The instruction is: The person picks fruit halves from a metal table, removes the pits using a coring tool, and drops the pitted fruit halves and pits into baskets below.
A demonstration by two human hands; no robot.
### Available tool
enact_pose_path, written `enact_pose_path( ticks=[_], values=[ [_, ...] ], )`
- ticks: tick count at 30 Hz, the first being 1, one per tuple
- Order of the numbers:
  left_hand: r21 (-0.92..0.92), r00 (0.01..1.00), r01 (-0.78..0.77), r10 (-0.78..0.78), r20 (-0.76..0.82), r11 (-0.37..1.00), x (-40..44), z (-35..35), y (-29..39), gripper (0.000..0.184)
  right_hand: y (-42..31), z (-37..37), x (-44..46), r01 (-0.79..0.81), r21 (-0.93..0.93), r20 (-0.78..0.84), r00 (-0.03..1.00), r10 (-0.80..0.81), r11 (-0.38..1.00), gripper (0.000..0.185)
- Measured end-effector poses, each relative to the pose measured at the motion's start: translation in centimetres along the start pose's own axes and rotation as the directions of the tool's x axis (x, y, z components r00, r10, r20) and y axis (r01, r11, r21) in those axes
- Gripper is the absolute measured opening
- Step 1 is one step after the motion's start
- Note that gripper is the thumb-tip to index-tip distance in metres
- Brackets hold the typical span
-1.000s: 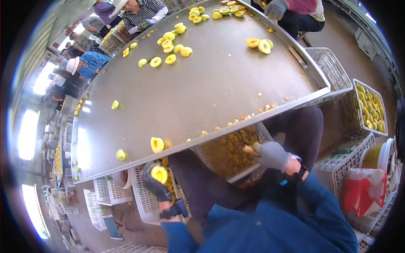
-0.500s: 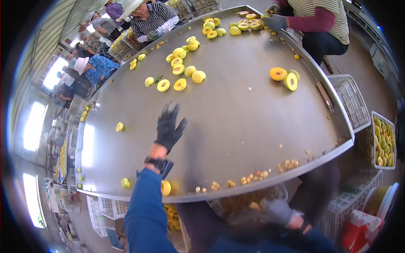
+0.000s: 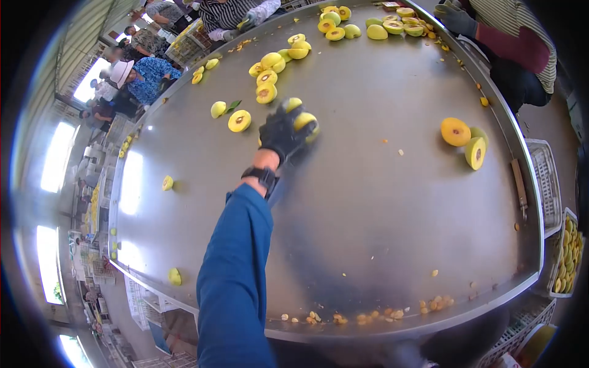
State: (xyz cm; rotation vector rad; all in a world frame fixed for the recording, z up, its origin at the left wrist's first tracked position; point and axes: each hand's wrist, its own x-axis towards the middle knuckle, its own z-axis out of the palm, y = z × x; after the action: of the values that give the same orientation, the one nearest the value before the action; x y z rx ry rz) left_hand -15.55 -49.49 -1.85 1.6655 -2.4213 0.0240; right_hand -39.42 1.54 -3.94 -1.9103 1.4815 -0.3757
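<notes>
"Resting mid-table, that yellow fruit (image 3: 305,121) is now disappearing partly under the left hand (image 3: 283,132); the dark-gloved fingers are bending over it!"

"What's changing?"

"The hand is no longer hanging spread and short of the fruit; it's arriving there. So reaching is seemingly giving way to handling."

"Is it pinching yet?"

"Blur is hiding that; I'm not able to tell. A second fruit (image 3: 294,103) is peeking past the fingers, and a cut half (image 3: 239,121) is lying to the left, near a green leaf (image 3: 233,105)."

"And the right hand (image 3: 406,354)?"

"Seemingly showing as a pale blur below the near edge of the table (image 3: 380,214); spread or gripping, I'm not telling. Farther out, a co-worker's gloved hand (image 3: 457,19) is hovering by the far right rim."
</notes>
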Motion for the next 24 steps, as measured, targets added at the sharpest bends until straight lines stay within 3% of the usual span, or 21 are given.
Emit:
enact_pose_path(
  ticks=[1, 3, 5, 7, 8, 10, 13, 16, 18, 21, 24],
  values=[
    [-0.010, 0.993, -0.117, 0.117, -0.034, 0.993, -2.2, 0.0, -0.2, 0.060, 0.1, 0.1, 0.2, 0.017, 0.077, -0.020, 1.000, -0.016, 0.997, 0.029],
    [0.035, 0.978, -0.200, 0.202, -0.044, 0.979, -7.9, -1.4, 1.6, 0.055, 1.2, 1.9, -0.6, -0.001, 0.024, 0.006, 1.000, 0.000, 1.000, 0.030],
    [-0.108, 0.945, -0.321, 0.312, -0.094, 0.941, -13.5, -3.1, 3.9, 0.057, 1.2, 2.6, -1.2, -0.042, 0.013, 0.051, 0.998, 0.041, 0.999, 0.030],
    [-0.045, 0.894, -0.437, 0.439, 0.091, 0.898, -18.0, -6.5, 6.6, 0.058, 0.9, 2.4, -1.0, -0.104, 0.038, 0.111, 0.989, 0.099, 0.994, 0.031],
    [-0.130, 0.834, -0.520, 0.535, 0.136, 0.844, -19.5, -7.9, 7.0, 0.059, 0.5, 1.9, -0.6, -0.052, 0.050, 0.044, 0.998, 0.050, 0.997, 0.031],
    [-0.458, 0.805, -0.426, 0.558, 0.203, 0.781, -20.9, -8.8, 5.9, 0.066, -0.2, 0.6, 0.2, 0.052, 0.064, -0.090, 0.995, -0.046, 0.997, 0.030],
    [-0.185, 0.949, -0.313, 0.297, -0.109, 0.931, -16.9, -7.9, 0.7, 0.062, -0.5, -0.2, 0.3, 0.036, -0.022, 0.023, 0.999, -0.035, 0.999, 0.030],
    [-0.042, 0.926, -0.103, 0.080, -0.368, 0.994, -8.5, -4.5, -7.2, 0.063, 1.0, 0.8, -0.5, -0.152, 0.095, 0.254, 0.959, 0.124, 0.984, 0.030],
    [-0.190, 0.913, 0.213, -0.264, -0.310, 0.958, -2.9, -2.8, -10.9, 0.067, 1.3, 1.3, -0.8, -0.211, 0.096, 0.309, 0.935, 0.173, 0.973, 0.029],
    [-0.471, 0.922, 0.181, -0.316, -0.225, 0.864, 2.8, -1.2, -12.6, 0.069, 1.8, 1.9, -1.1, -0.184, 0.084, 0.253, 0.955, 0.158, 0.979, 0.028],
    [-0.125, 0.961, 0.075, -0.105, -0.255, 0.989, 6.0, -1.1, -9.1, 0.061, 1.8, 1.5, -0.3, -0.188, 0.099, 0.247, 0.956, 0.159, 0.977, 0.026]
  ],
)
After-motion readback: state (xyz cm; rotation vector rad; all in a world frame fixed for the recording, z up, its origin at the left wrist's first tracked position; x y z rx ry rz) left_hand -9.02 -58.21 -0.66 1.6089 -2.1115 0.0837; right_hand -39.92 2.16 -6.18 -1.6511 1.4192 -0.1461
